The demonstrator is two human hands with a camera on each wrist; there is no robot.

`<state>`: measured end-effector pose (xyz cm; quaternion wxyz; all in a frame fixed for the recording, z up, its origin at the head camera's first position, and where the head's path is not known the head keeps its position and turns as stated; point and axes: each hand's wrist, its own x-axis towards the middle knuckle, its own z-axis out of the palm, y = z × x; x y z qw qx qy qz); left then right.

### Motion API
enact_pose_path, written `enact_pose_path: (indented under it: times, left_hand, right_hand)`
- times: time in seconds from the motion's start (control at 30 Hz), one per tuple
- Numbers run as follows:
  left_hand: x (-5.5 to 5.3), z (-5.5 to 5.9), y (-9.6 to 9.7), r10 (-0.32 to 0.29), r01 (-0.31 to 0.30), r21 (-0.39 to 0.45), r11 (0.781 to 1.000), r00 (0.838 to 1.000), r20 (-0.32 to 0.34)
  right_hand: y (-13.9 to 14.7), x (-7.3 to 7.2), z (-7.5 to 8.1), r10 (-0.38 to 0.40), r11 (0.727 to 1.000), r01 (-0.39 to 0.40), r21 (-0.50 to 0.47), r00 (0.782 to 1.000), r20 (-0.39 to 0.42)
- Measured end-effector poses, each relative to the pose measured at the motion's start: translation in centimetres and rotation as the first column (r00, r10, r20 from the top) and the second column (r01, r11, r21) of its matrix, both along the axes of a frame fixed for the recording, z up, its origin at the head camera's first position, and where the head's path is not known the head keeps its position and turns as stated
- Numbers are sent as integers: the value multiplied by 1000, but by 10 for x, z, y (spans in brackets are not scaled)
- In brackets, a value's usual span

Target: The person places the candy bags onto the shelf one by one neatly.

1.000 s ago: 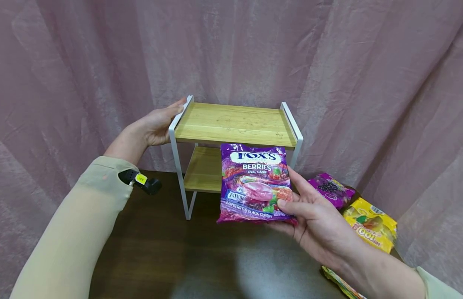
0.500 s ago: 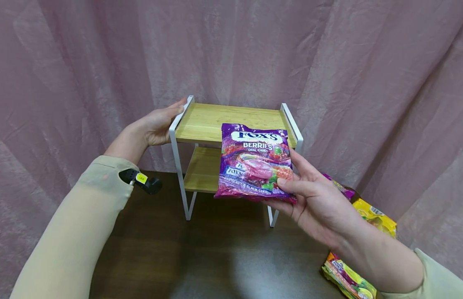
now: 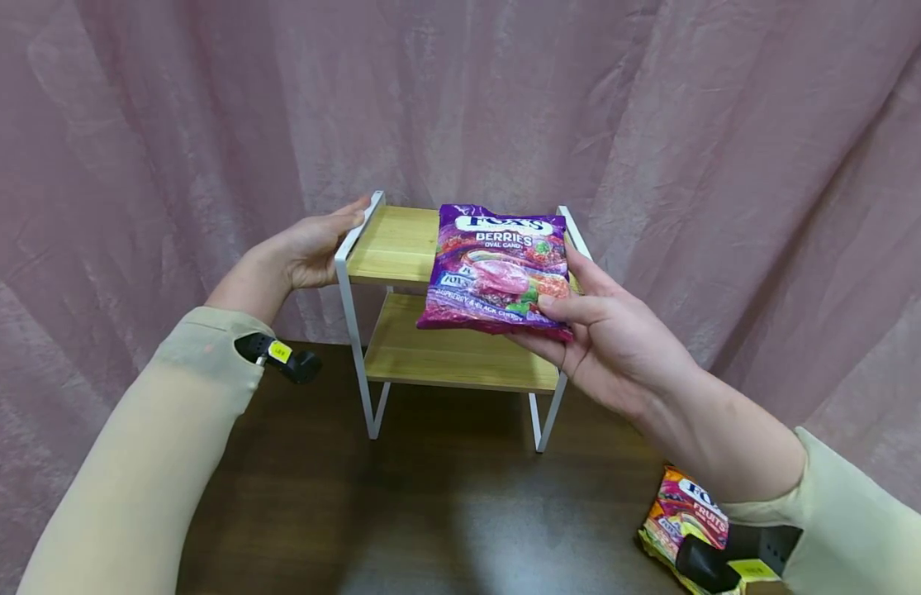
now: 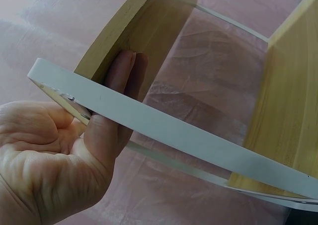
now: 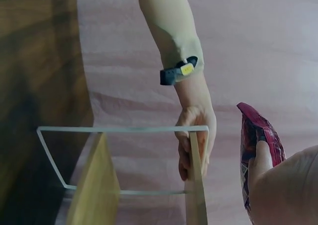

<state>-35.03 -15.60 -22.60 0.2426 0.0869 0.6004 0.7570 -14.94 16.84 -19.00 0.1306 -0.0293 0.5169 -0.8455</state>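
A purple bag of Fox's Berries candy (image 3: 497, 268) is gripped at its lower right by my right hand (image 3: 616, 330), thumb on the printed face. In the right wrist view the candy bag (image 5: 258, 145) stands apart from the upper board, on its top side. My left hand (image 3: 311, 248) holds the left end of a small two-tier shelf (image 3: 393, 248) with wooden boards and white metal frames. In the left wrist view, fingers (image 4: 119, 76) of that hand curl under the top board at the frame. From the head, the bag covers much of the top board.
The shelf's lower board (image 3: 460, 355) is bare in view. A Fox's Fruits candy bag (image 3: 683, 521) lies on the dark wooden table (image 3: 430, 512) at the right, partly behind the right wrist's camera. A pink curtain (image 3: 460, 99) hangs right behind the shelf.
My right hand has raised the berries bag from in front of the shelf up over its top board. The right forearm now hides the purple and yellow bags. My left hand stays put.
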Motion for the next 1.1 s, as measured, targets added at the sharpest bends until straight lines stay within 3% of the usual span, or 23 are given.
enact_pose_path:
  times: [0.6,1.1]
  left_hand:
    - [-2,1,3,1,-1,2,1000,1000,7]
    - [-3,2,-1,-21,20,25,999,999,31]
  right_hand:
    - [-26,-52,21,-95,995,96,-27,995,17]
    - [-45,-89,27,-88,993,91,-77,995,44]
